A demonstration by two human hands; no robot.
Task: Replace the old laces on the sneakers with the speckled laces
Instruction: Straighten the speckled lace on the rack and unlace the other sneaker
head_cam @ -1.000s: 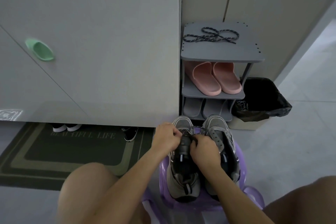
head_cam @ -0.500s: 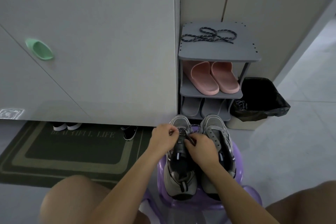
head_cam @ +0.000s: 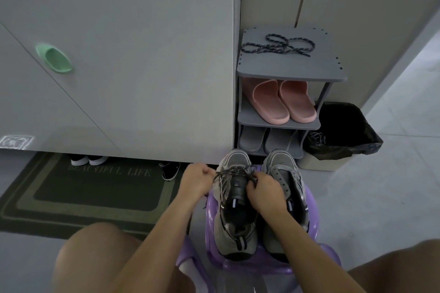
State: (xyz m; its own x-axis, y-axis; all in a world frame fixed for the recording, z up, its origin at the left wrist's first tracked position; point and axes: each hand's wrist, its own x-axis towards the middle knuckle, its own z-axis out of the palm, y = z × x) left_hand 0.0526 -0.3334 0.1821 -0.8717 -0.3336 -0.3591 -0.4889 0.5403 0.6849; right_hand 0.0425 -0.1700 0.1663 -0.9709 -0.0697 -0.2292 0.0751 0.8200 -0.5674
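Two grey sneakers stand side by side on a purple stool (head_cam: 210,211), toes pointing away from me. The left sneaker (head_cam: 234,226) has a speckled lace (head_cam: 234,171) crossing its lower eyelets. My left hand (head_cam: 198,179) grips one end of that lace, pulled out to the left of the shoe. My right hand (head_cam: 264,191) pinches the other end at the shoe's right side. The right sneaker (head_cam: 283,169) shows no lace. A second speckled lace (head_cam: 277,46) lies coiled on top of the grey shoe rack (head_cam: 290,71).
The rack holds pink slippers (head_cam: 283,102) and grey slippers (head_cam: 266,139). A bin with a black bag (head_cam: 342,131) stands to its right, with a dark lace on its rim. A white cabinet (head_cam: 119,54) fills the left; a dark doormat (head_cam: 95,192) lies below it. My knees frame the stool.
My left hand has moved left, away from the shoe, drawing the lace taut across the eyelets. My right hand stays at the shoe's right side.
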